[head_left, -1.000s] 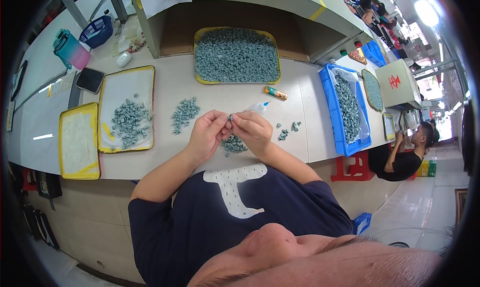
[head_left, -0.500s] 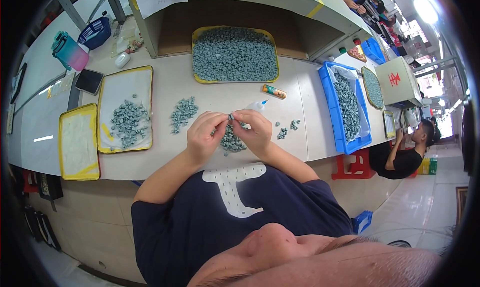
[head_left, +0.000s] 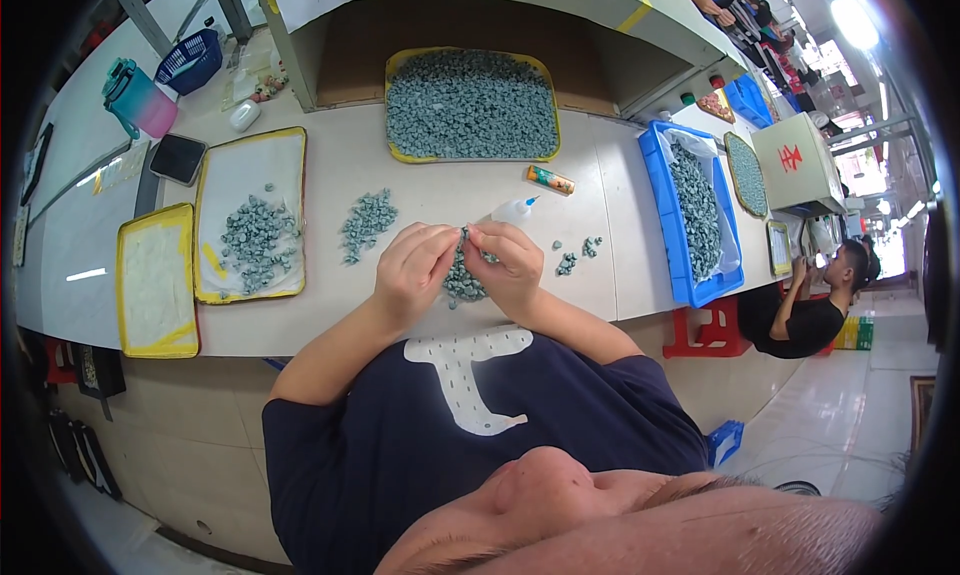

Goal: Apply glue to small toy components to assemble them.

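Over the near middle of the table, my left hand (head_left: 410, 270) and my right hand (head_left: 513, 267) meet at the fingertips. Both pinch one small grey-green piece (head_left: 464, 234), mostly covered by the fingers; its exact kind is too small to tell. Beneath the hands lies a heap of similar small pieces (head_left: 463, 284), partly hidden. A second loose pile (head_left: 368, 223) is left of my left hand. Just beyond my right hand is a white squeeze bottle (head_left: 514, 211) with a blue tip. A few small clusters (head_left: 567, 264) lie to its right.
A yellow-rimmed tray (head_left: 475, 160) full of pieces stands at the shelf opening. To the left are a lined tray (head_left: 250, 157) with pieces and a yellow-edged tray (head_left: 157, 285). An orange-green cylinder (head_left: 550, 181) lies ahead; a blue crate (head_left: 712, 293) stands right. A co-worker (head_left: 815, 300) sits farther right.
My fingers have shifted slightly around the small piece, which shows less than before. Both hands stay in nearly the same place, and the piles look unchanged.
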`<state>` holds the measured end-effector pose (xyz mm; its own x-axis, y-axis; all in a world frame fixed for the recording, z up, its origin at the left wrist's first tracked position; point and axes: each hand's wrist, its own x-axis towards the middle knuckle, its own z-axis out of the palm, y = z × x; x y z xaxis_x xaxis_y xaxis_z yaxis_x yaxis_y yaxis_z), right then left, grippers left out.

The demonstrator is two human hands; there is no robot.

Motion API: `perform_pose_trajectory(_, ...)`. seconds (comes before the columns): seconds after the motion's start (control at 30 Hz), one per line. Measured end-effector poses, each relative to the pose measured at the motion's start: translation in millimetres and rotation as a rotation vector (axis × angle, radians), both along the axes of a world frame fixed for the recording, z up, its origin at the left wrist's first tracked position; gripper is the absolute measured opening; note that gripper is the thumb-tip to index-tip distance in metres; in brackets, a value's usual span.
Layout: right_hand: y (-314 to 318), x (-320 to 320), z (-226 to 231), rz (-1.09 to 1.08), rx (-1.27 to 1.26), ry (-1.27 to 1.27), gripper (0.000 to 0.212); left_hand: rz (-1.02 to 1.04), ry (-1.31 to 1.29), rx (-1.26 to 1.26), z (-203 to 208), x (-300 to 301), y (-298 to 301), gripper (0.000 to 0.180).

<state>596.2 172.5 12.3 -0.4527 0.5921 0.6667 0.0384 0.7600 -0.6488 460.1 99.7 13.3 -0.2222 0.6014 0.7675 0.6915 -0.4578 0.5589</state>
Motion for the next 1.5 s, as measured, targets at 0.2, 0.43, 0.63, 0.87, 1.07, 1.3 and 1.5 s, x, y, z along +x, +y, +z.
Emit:
perform_pose_trajectory(0.2, 0.9, 1.8, 6.6, 0.107, -0.149, 0.04, 0.025, -0.051, 0.021, 0.074, 3.6, -9.4, 3.4, 0.029)
perform_pose_trajectory(0.43, 8.2, 11.1, 19.1, 0.153, -0.039, -0.061, 0.032, -0.133, 0.056, 0.147, 3.0, -8.7, 0.8, 0.033)
perform_pose_trajectory(0.63, 8.7, 12.9, 19.3, 0.169, -0.022, -0.053, 0.034, -0.166, 0.074, 0.164, 4.0, -9.5, -0.1, 0.032)
perform_pose_trajectory(0.87, 8.6, 13.6, 11.6, 0.186, -0.014, -0.05, 0.034, -0.129, -0.043, 0.13, 0.4, -4.7, -0.5, 0.03)
perform_pose_trajectory(1.07, 2.2, 7.3, 10.7, 0.113, 0.053, -0.015, 0.033, -0.108, -0.11, 0.087, -2.7, -3.1, -0.5, 0.03)
perform_pose_trajectory(1.3, -4.7, 7.9, 10.5, 0.024, 0.04, -0.038, 0.03, -0.094, -0.037, 0.067, 2.0, -1.0, -1.7, 0.029)
perform_pose_trajectory(1.5, -0.3, 16.4, 10.3, 0.067, -0.086, -0.106, 0.034, -0.074, -0.074, -0.008, 2.0, 3.0, 0.6, 0.027)
